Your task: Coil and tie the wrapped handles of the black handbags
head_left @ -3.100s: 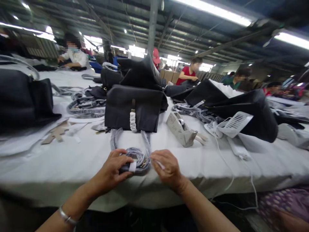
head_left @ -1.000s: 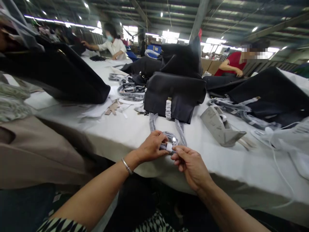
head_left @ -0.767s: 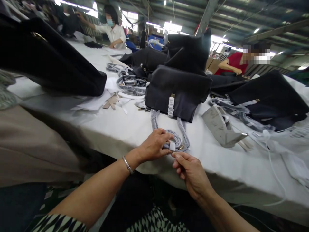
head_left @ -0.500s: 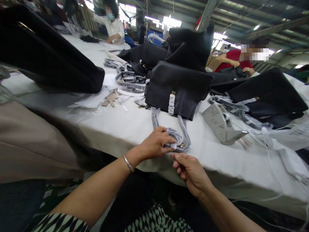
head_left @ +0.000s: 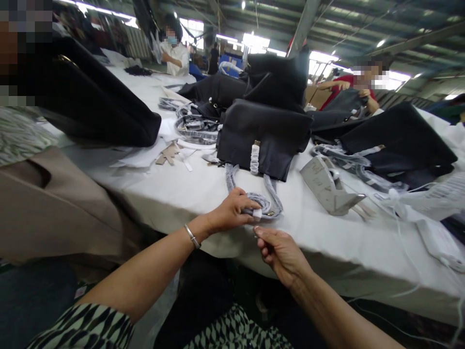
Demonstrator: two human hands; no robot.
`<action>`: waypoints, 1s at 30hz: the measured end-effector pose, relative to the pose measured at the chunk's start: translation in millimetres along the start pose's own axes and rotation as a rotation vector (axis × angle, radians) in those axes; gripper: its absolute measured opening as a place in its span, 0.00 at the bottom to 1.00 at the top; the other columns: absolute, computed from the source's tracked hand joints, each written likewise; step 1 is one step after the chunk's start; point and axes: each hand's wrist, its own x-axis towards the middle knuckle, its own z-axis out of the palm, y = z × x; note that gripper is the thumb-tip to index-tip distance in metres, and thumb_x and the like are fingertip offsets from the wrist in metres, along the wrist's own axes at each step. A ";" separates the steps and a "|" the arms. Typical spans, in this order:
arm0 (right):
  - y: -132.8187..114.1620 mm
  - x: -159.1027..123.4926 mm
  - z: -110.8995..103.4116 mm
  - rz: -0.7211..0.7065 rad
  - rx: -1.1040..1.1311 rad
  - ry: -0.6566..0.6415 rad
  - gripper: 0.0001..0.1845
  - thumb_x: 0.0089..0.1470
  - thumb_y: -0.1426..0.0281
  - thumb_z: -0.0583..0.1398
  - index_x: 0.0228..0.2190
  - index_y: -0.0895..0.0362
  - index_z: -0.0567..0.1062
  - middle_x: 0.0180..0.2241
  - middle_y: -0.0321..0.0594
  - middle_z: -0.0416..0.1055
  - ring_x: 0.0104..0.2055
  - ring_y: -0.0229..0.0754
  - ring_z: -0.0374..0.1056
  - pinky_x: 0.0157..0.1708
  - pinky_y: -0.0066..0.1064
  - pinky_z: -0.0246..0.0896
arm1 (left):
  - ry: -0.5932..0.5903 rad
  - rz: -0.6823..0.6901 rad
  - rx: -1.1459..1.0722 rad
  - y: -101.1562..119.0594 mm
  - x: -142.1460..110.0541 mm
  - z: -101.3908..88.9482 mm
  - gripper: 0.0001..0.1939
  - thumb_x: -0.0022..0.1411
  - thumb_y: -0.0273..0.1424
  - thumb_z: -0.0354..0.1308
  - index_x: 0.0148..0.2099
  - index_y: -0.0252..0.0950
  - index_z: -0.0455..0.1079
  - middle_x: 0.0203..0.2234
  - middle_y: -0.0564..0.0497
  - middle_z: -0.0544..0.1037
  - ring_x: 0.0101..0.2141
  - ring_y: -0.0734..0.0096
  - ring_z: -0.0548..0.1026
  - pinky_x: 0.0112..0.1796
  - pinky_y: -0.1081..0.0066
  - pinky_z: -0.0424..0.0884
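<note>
Grip of the left hand (head_left: pixel 227 212) clenches the coiled, plastic-wrapped bag strap (head_left: pixel 263 203); the right hand (head_left: pixel 280 257) hangs released just beside it.

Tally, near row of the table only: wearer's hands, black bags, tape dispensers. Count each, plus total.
Hands: 2 (left hand, right hand)
Black bags: 3 (left black bag, centre black bag, right black bag)
Tape dispensers: 1 (grey tape dispenser)
Total: 6

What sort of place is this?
Likely a handbag factory: black leather-look handbags stand on a white-covered table, with plastic-wrapped grey straps beside them, and a worker in a white shirt sits further along.
</note>
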 end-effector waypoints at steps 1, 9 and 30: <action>-3.3 0.1 0.8 -0.014 -0.007 0.000 0.15 0.40 0.67 0.68 0.30 0.61 0.74 0.17 0.32 0.67 0.15 0.26 0.55 0.12 0.17 0.43 | 0.026 -0.034 -0.052 0.8 0.6 -1.0 0.18 0.50 0.29 0.67 0.46 0.37 0.78 0.33 0.47 0.75 0.43 0.61 0.65 0.48 0.64 0.65; -38.7 18.2 3.9 -0.233 -0.253 0.016 0.16 0.38 0.62 0.68 0.24 0.60 0.71 0.12 0.28 0.61 0.12 0.26 0.48 0.12 0.20 0.36 | 0.245 -0.247 -0.430 7.1 6.5 -8.1 0.21 0.45 0.34 0.72 0.44 0.35 0.79 0.35 0.47 0.76 0.37 0.66 0.72 0.41 0.69 0.68; -64.2 50.4 8.0 -0.570 -0.229 -0.011 0.16 0.42 0.58 0.66 0.23 0.59 0.73 0.14 0.31 0.63 0.16 0.28 0.52 0.16 0.23 0.44 | 0.405 -0.440 -1.190 13.8 29.0 -17.0 0.19 0.45 0.27 0.72 0.42 0.29 0.77 0.33 0.46 0.81 0.34 0.72 0.76 0.40 0.73 0.69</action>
